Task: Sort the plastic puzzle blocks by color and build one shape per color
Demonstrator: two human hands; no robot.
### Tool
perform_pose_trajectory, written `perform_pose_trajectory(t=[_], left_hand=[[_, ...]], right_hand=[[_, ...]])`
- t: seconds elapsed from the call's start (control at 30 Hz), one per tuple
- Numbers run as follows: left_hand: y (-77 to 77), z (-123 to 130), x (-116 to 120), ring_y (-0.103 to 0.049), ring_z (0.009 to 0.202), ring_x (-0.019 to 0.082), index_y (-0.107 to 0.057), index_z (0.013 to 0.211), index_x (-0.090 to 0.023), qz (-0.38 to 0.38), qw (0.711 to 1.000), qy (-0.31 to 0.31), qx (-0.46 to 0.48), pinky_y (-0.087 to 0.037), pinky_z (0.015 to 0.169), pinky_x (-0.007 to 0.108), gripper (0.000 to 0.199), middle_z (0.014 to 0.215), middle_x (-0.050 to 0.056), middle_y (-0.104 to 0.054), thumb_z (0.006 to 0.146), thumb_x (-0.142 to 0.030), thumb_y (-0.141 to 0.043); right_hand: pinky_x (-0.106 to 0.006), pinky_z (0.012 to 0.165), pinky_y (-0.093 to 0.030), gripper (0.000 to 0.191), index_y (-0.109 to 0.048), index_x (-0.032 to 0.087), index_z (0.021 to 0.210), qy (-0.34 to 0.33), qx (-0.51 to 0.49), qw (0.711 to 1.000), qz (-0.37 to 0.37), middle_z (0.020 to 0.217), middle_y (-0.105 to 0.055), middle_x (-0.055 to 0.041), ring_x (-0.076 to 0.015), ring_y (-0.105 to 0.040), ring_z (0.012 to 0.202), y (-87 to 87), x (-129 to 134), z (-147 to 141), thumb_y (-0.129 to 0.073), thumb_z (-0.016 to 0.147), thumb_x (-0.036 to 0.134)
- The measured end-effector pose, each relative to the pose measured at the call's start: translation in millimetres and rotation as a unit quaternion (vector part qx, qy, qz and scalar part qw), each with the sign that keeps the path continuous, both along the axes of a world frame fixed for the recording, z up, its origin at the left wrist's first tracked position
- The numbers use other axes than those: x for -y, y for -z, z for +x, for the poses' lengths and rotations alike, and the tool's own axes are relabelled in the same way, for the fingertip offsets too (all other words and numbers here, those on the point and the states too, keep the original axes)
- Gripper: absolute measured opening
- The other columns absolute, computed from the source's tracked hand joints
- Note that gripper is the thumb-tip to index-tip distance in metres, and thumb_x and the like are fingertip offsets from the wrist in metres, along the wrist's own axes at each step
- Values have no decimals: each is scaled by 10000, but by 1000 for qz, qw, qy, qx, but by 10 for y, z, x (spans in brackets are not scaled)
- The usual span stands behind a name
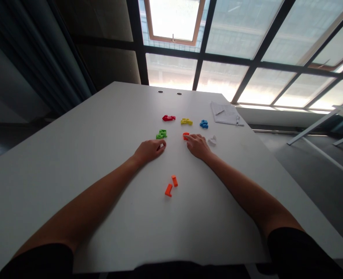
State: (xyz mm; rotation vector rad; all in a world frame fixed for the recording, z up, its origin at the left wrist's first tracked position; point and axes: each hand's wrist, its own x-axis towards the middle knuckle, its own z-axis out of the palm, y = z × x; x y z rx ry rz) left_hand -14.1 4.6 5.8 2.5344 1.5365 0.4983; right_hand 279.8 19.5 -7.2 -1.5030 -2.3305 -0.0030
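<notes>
My right hand [199, 146] reaches over the white table, its fingertips on a small orange plastic piece [185, 135], partly covered by them. My left hand [150, 150] rests on the tabletop with fingers curled and thumb bent in towards them; nothing shows in it. Just beyond its fingers lie green plastic pieces [161, 134]. Closer to me are two loose orange pieces, one short [174, 181] and one L-shaped [168, 190]. Farther back lie red pieces [168, 118], yellow pieces [186, 121] and blue pieces [204, 124] in a row. White pieces [212, 140] sit right of my right hand.
Paper sheets [225, 113] with a pen [219, 112] on them lie at the table's [125, 232] back right. Two round holes are set near its far edge. Windows [226, 73] stand behind, a dark curtain [40, 50] hangs left, and another white table's legs [313, 128] show at right.
</notes>
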Motion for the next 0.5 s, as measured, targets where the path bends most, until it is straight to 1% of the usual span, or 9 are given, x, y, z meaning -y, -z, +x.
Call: perform_pose_trajectory(t=[0.13, 0.2, 0.27, 0.3, 0.37, 0.43, 0.5], left_hand=[[10, -8, -7, -682, 750, 208, -727, 1065, -283, 1, 1000, 3, -1, -443, 667, 288, 292, 862, 29, -757, 985, -437, -492], [17, -10, -10, -685, 751, 207, -729, 1067, -282, 3, 1000, 3, -2, -448, 671, 287, 293, 865, 31, -760, 986, -436, -493], [23, -13, -12, -688, 755, 209, -732, 1069, -285, 5, 1000, 3, -2, -454, 679, 286, 289, 868, 29, -762, 987, -434, -499], [24, -14, -12, -688, 756, 210, -734, 1070, -287, 6, 1000, 3, -3, -456, 682, 286, 286, 867, 28, -762, 987, -432, -502], [23, -15, -11, -688, 755, 212, -737, 1075, -287, 6, 1000, 4, -3, -456, 682, 286, 281, 863, 26, -760, 985, -426, -509], [16, -14, -7, -684, 751, 212, -735, 1081, -285, 4, 1000, 8, -3, -450, 670, 287, 280, 858, 24, -755, 986, -424, -512], [6, -11, 0, -679, 745, 209, -731, 1083, -283, 3, 1000, 11, -1, -439, 653, 288, 279, 853, 20, -750, 991, -424, -509]], right_hand=[[-474, 1009, -454, 491, -602, 235, 1502, 7, 2, 1000, 2, 1373, -698, -150, -350, -588, 1221, 9, -8, -6, -549, 1014, 247], [-468, 1002, -451, 510, -583, 213, 1516, 11, -9, 1000, 18, 1347, -701, -166, -346, -596, 1195, 2, 7, -6, -557, 1007, 236], [-464, 1016, -440, 446, -630, 193, 1451, -19, -30, 998, 44, 1302, -713, -171, -331, -603, 1177, -23, 59, -18, -546, 1014, 229], [-458, 1026, -433, 384, -675, 193, 1378, -56, -42, 996, 53, 1259, -728, -163, -318, -610, 1165, -43, 104, -34, -535, 1023, 230], [-437, 1035, -429, 278, -739, 211, 1210, -164, -66, 983, 45, 1138, -757, -130, -280, -633, 1108, -98, 229, -94, -521, 1042, 245], [-408, 1016, -442, 224, -749, 229, 1109, -275, -90, 957, 2, 1023, -764, -95, -245, -655, 1019, -163, 384, -187, -541, 1050, 283], [-388, 991, -455, 197, -737, 231, 1093, -358, -106, 926, -52, 960, -758, -74, -226, -665, 949, -227, 537, -294, -593, 1039, 353]])
